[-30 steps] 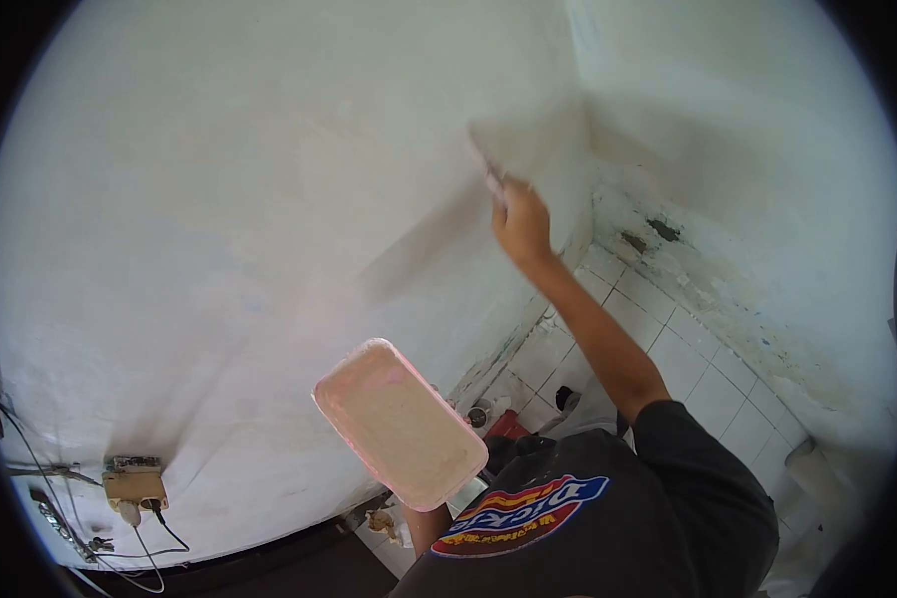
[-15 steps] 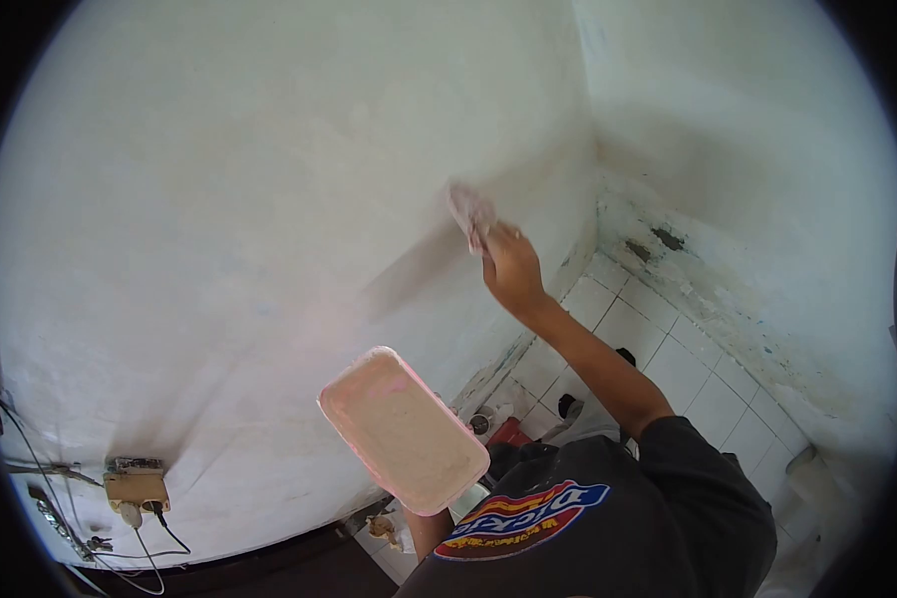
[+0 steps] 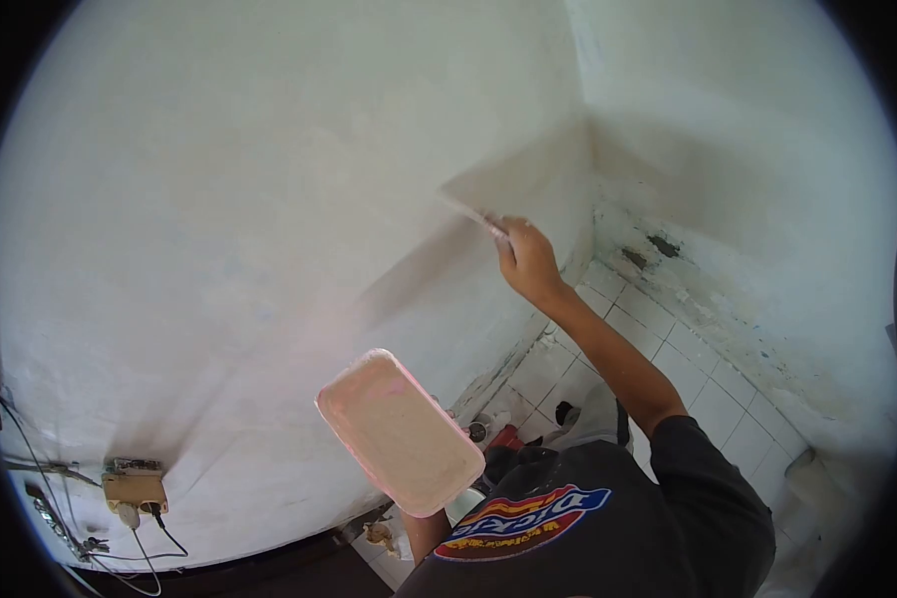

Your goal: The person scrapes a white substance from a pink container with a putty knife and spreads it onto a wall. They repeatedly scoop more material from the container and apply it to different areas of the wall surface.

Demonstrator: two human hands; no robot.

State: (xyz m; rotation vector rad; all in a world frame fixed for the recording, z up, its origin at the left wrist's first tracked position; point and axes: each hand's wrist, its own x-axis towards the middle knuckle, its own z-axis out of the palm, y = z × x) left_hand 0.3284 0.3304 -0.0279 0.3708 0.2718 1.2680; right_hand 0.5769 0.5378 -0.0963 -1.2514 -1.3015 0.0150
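Right of frame centre, the right hand [image 3: 528,261] closes its fingers [image 3: 516,231] around a putty blade [image 3: 468,207] (pressed flat to the wall [image 3: 269,179]); lower centre, the left hand, hidden, holds a pink tray [image 3: 399,431].

- The right hand [image 3: 528,261] is raised against the white wall [image 3: 269,179], and a flat scraper blade [image 3: 468,207] is gripped in it, pressed to the plaster near the corner.
- A pink tray [image 3: 399,431] is held up from below; the left hand is hidden behind it.
- White floor tiles [image 3: 688,359] are seen below.
- An electrical box [image 3: 135,485] with wires is fixed low on the wall.
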